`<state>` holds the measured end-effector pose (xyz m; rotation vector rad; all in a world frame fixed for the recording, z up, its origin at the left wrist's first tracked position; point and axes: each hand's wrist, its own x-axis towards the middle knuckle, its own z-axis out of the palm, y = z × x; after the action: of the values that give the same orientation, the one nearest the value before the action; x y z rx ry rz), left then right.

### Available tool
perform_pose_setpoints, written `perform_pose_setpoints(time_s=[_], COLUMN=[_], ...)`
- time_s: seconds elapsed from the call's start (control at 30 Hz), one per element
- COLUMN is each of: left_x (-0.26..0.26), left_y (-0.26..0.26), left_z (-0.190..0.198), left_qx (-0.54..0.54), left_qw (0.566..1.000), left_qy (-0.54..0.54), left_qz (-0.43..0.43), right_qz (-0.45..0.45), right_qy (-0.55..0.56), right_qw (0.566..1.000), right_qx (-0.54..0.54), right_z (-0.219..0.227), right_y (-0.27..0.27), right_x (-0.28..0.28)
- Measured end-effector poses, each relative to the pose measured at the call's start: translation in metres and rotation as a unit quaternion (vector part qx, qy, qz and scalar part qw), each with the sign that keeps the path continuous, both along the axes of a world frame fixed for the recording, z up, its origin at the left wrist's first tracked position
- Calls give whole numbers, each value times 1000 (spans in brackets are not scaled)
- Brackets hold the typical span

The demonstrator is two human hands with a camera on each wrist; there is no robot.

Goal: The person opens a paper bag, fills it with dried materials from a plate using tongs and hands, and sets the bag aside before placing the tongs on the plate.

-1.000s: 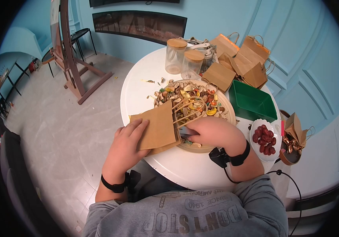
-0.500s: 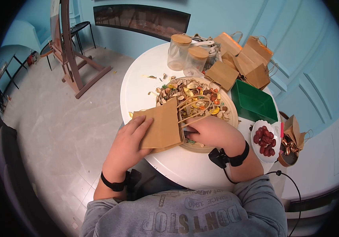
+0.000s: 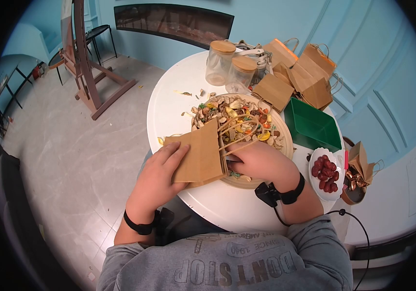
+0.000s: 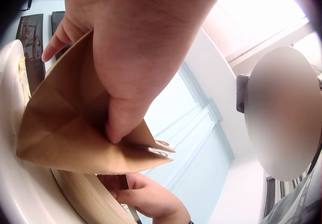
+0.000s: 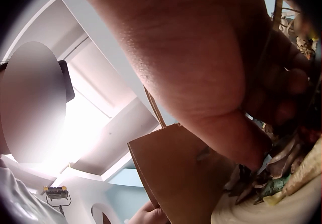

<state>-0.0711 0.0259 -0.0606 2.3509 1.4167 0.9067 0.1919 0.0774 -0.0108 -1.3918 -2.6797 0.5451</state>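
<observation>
My left hand (image 3: 155,169) grips a brown paper bag (image 3: 196,157), which is tilted with its mouth and twisted handles to the right. In the left wrist view the thumb (image 4: 123,118) presses into the bag's folded base. Beside the bag's mouth, my right hand (image 3: 259,162) reaches low over a round wooden tray (image 3: 289,140) heaped with mixed dried slices (image 3: 234,109). Its fingers curl around a thin metal strip (image 4: 132,211) like a tool's handle; the working end is hidden. In the right wrist view, dark dried pieces (image 5: 287,158) lie right below the thumb.
Two lidded glass jars (image 3: 220,63) stand at the back of the round white table (image 3: 166,106). Several paper bags (image 3: 310,72) lean at the back right. A green box (image 3: 315,127) and a white plate (image 3: 330,193) of dark red fruit are on the right. An easel (image 3: 91,72) stands beyond.
The paper bag has shifted slightly right and up with the left hand, and the right hand has edged in closer behind its mouth. Little differs over the last half second.
</observation>
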Motion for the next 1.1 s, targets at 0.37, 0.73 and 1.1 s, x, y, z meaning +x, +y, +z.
perform_pose_setpoints(time_s=[0.37, 0.73, 1.1], left_x=[6, 13, 14], left_y=[1, -5, -5], left_z=[-1, 7, 5], left_qx=[21, 19, 19], left_qw=[1000, 999, 999], left_qy=[19, 39, 43], left_qz=[2, 22, 25], right_qz=[8, 13, 12], right_qy=[10, 0, -7], right_qw=[1000, 1000, 1000], right_qx=[-1, 4, 8], right_z=[-9, -7, -9], right_y=[4, 2, 3], right_x=[3, 2, 1])
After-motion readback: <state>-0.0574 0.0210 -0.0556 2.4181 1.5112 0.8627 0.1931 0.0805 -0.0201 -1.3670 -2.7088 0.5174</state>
